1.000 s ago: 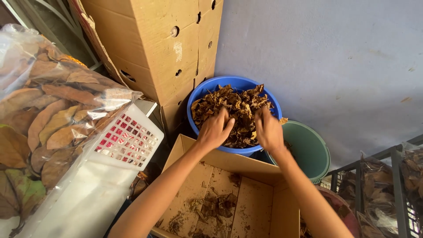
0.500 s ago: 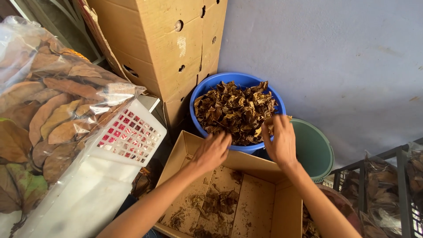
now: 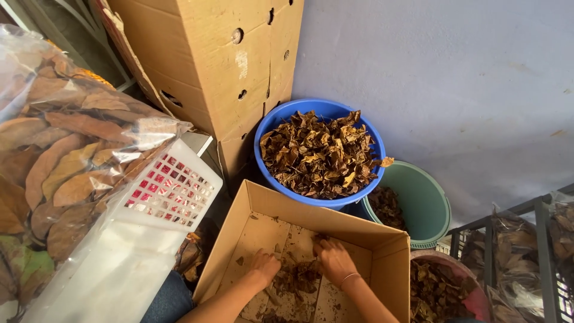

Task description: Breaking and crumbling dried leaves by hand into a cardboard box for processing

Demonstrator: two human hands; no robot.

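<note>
A: Both hands down inside the open cardboard box [image 3: 382, 251]. Left hand [image 3: 264, 265] palm-down on the box floor, fingers curled loosely into brittle brown crumbs. Right hand [image 3: 335, 261] just beside it, fingers bent over a small heap of dried leaves [image 3: 299, 278]; thin bangle at the wrist.

B: Gripping anything?

A: Cannot tell for sure. Fingertips buried in the leaf litter, half closed, no clean pinch visible on either side.

B: And the box itself?

A: Plain corrugated card, rectangular, flaps standing up, floor dusted with flakes. Leaf heap near the middle, between and under the 2 hands.

B: Behind it?

A: Round blue plastic tub [image 3: 270, 128], smooth rim, piled high with crisp, crumpled brown leaves. Touching the box's far edge. To its right, a green bucket [image 3: 427, 206], lower, with a few leaves at the bottom. Below that, a reddish basin [image 3: 472, 299], also leaf-filled.

B: Left side?

A: Clear plastic bag [image 3: 66, 161], glossy and creased, stuffed with large flat oval leaves, tan to rust. White lattice basket [image 3: 173, 191] leaning against it. Tall cardboard carton [image 3: 209, 54] with round holes behind. Pale blue wall [image 3: 466, 78], matte.
</note>
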